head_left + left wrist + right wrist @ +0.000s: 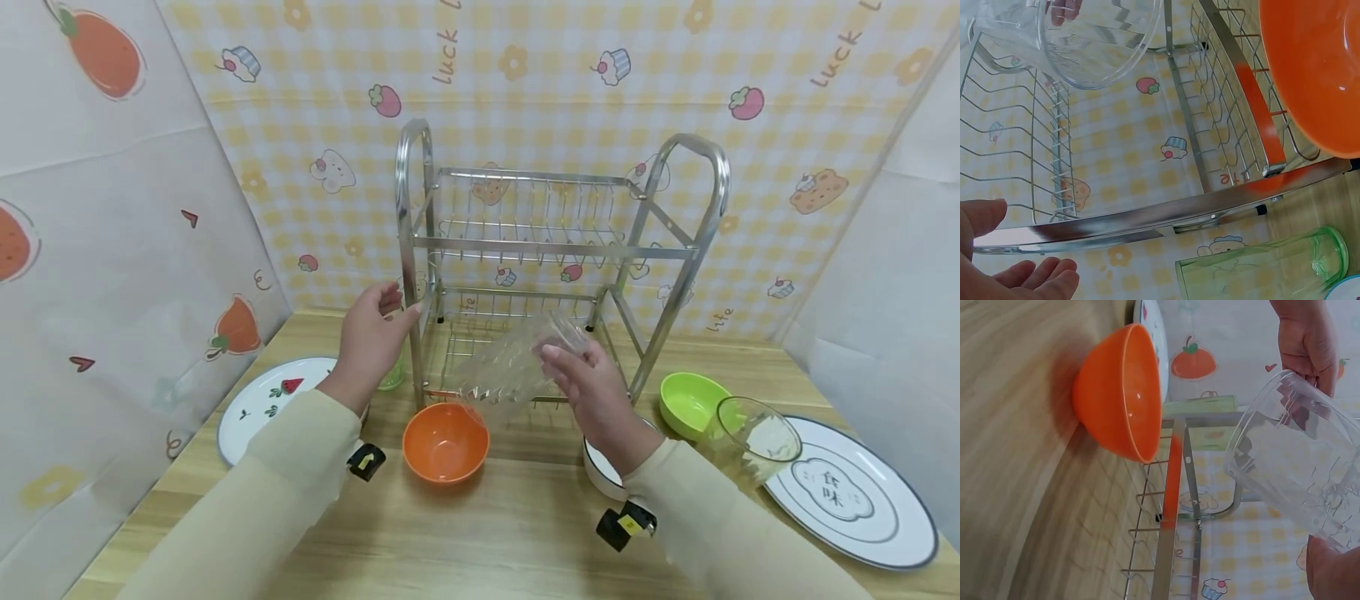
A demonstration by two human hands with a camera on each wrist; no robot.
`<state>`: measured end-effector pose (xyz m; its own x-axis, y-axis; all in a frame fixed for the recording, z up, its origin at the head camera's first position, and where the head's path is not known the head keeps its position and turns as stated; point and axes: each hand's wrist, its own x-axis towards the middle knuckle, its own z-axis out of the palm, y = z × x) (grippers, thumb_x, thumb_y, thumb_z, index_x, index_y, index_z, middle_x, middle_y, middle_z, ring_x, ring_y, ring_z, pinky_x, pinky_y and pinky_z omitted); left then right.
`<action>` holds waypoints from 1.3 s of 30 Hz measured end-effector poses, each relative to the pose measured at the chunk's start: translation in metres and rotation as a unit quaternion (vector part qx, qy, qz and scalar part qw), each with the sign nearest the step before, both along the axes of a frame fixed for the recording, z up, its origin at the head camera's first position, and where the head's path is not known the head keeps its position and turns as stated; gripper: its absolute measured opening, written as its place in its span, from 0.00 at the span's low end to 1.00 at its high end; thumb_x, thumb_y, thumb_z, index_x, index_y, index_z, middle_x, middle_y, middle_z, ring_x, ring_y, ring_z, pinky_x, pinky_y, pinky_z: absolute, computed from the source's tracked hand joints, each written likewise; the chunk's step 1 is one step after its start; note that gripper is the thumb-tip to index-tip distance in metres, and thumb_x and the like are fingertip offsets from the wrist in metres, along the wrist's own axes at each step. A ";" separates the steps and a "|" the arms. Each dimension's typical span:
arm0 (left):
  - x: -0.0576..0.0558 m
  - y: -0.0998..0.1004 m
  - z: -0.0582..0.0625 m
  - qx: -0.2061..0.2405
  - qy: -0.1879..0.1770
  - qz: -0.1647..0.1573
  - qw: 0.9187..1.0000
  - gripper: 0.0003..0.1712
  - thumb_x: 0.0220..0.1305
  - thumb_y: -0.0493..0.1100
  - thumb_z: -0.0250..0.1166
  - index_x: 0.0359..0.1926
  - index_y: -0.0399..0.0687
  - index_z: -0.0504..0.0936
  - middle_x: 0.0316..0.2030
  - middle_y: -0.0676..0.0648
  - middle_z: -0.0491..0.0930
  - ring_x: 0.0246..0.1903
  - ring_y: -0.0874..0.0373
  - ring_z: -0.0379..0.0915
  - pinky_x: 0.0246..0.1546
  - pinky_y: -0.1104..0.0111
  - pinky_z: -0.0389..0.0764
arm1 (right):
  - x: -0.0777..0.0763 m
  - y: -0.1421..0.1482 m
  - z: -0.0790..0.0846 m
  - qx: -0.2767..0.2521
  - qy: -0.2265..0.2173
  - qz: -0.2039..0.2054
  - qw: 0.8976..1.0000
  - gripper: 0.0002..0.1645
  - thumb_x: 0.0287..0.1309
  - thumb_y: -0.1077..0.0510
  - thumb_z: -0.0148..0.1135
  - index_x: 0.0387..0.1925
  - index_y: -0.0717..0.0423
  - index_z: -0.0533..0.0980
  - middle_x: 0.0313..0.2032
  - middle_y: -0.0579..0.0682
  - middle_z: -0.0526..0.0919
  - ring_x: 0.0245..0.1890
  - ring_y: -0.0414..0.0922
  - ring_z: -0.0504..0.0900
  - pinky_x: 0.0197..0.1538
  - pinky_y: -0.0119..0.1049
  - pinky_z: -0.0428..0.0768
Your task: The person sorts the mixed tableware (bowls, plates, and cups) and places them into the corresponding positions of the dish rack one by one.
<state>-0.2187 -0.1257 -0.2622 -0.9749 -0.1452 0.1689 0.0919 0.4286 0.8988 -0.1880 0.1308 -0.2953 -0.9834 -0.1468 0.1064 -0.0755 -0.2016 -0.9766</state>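
My right hand (596, 396) grips a clear drinking glass (498, 375) near its base. The glass is tilted, its wide mouth pointing down and to the left in the head view, in front of the metal dish rack (555, 247). At the rack's left post is my left hand (371, 337), fingers loosely bent; in the left wrist view the thumb and fingers lie to either side of the frame without closing round it. An orange bowl (446, 446) sits upright before the rack, below the glass. Beside the left post lies a green clear cup (1260, 265), partly hidden by my hand in the head view.
A white plate with fruit prints (258, 392) lies at left. On the right are a green bowl (690, 400), an amber-tinted glass (738, 446) and an oval white plate (885, 508). A white bowl (600, 475) is partly under my right wrist. A patterned cloth hangs behind the rack.
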 end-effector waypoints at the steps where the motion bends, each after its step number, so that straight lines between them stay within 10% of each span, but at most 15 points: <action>1: -0.001 0.000 0.001 -0.002 0.001 -0.002 1.000 0.34 0.69 0.45 0.60 0.69 0.36 0.60 0.65 0.38 0.67 0.65 0.47 0.62 0.66 0.59 0.63 | -0.002 0.000 0.000 0.007 -0.001 0.000 1.000 0.33 0.64 0.60 0.53 0.67 0.64 0.54 0.58 0.54 0.71 0.58 0.44 0.72 0.68 0.40 0.64; 8: -0.010 0.003 0.001 -0.001 0.013 -0.008 1.000 0.32 0.68 0.45 0.60 0.67 0.34 0.63 0.64 0.37 0.68 0.64 0.46 0.63 0.64 0.58 0.66 | -0.021 0.002 0.002 0.050 -0.011 0.003 0.999 0.42 0.65 0.54 0.59 0.71 0.59 0.49 0.67 0.55 0.61 0.67 0.47 0.64 0.70 0.42 0.60; 28: -0.018 0.008 0.001 -0.025 0.016 -0.007 1.000 0.19 0.73 0.45 0.54 0.54 0.35 0.73 0.44 0.39 0.75 0.42 0.48 0.68 0.44 0.59 0.73 | -0.056 -0.028 0.003 0.143 -0.031 -0.045 0.988 0.40 0.56 0.51 0.68 0.64 0.60 0.60 0.59 0.56 0.74 0.59 0.50 0.72 0.66 0.48 0.65; 39: -0.020 0.005 -0.003 0.002 0.023 -0.028 0.999 0.14 0.72 0.44 0.55 0.46 0.36 0.77 0.44 0.37 0.80 0.47 0.47 0.74 0.52 0.55 0.74 | -0.068 -0.046 0.001 0.139 -0.007 -0.033 0.990 0.37 0.56 0.54 0.69 0.62 0.61 0.63 0.55 0.58 0.75 0.56 0.52 0.74 0.63 0.51 0.69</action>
<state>-0.2391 -0.1210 -0.2653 -0.9729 -0.0908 0.2128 0.1566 0.4187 0.8945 -0.2557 0.0849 -0.2938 -0.9928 -0.1044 0.0578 -0.0664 0.0808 -0.9945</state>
